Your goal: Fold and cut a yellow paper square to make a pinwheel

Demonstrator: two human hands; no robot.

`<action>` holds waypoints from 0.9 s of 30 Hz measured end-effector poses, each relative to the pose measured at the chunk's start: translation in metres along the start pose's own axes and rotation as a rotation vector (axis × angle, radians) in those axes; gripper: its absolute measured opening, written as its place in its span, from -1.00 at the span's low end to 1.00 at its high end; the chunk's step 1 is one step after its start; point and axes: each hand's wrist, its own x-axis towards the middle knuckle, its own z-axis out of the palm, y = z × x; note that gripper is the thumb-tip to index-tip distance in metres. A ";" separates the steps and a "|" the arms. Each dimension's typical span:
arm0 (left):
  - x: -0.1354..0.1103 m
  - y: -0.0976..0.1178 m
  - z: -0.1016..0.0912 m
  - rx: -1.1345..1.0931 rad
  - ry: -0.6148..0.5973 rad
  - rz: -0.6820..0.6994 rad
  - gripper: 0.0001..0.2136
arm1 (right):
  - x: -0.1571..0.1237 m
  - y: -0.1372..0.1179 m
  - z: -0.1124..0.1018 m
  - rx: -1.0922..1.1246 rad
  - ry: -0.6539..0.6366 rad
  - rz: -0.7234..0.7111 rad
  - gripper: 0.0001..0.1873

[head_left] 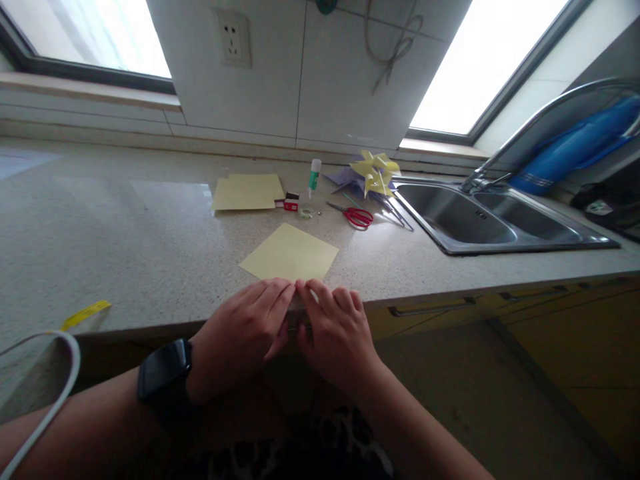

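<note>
A square sheet of pale yellow paper [290, 250] lies on the counter with one corner pointing away from me. My left hand [245, 328] and my right hand [339, 332] meet at its near corner, fingertips almost touching. The left fingers are pressed together and curl down onto the paper. Those of the right hand are bent onto it too, its thumb lower by the counter edge. Both hands cover the near corner, so any fold there is hidden. A black watch [165, 370] is on my left wrist.
Behind the sheet are stacked yellow papers [247, 192], a small red box [291, 201], clear tape [306, 212], a glue stick [314, 175], red-handled scissors [357, 217] and a yellow pinwheel [376, 175]. A steel sink [453, 252] is at right, a white cable [74, 360] at left.
</note>
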 end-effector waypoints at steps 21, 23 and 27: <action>0.005 -0.009 -0.002 -0.119 -0.043 -0.015 -0.54 | 0.014 -0.001 -0.010 0.001 -0.023 0.006 -0.32; 0.004 -0.009 -0.002 -0.133 -0.031 0.000 -0.58 | 0.009 0.000 -0.008 0.010 0.010 0.003 -0.41; 0.001 -0.006 0.001 -0.136 0.010 0.022 -0.63 | 0.000 0.001 -0.002 0.035 0.083 -0.007 -0.55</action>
